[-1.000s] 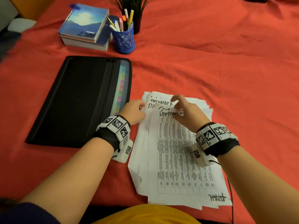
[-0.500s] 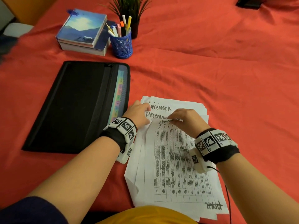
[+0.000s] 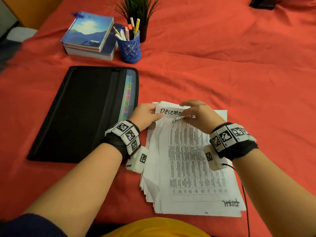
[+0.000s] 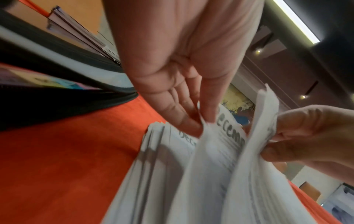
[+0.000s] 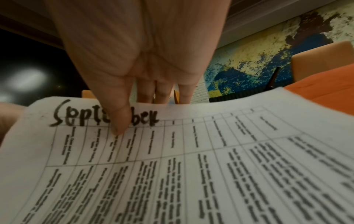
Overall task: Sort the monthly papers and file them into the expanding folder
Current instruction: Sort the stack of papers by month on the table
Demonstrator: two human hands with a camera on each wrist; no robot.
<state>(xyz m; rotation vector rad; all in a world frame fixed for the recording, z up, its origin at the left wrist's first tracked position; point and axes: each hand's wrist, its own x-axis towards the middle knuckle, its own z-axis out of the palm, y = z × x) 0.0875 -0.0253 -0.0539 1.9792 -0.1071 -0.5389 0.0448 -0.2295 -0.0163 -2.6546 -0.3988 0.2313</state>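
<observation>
White paper stack point(image 3: 193, 168): right hand point(image 3: 200, 115) pinches September sheet; left hand point(image 3: 145, 115) pinches December sheet.

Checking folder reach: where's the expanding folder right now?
Head view: the expanding folder lies flat on the red cloth, left of the paper stack, beside the left hand.

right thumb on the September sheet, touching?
Touching. The right wrist view shows the right hand's thumb pressed onto the September sheet, covering part of the written word, fingers behind its top edge.

The tabletop point(image 3: 222, 74) is covered in red cloth; a mottled blue-and-yellow wall point(image 5: 258, 60) is lit by a ceiling light strip point(image 4: 296, 21).
</observation>
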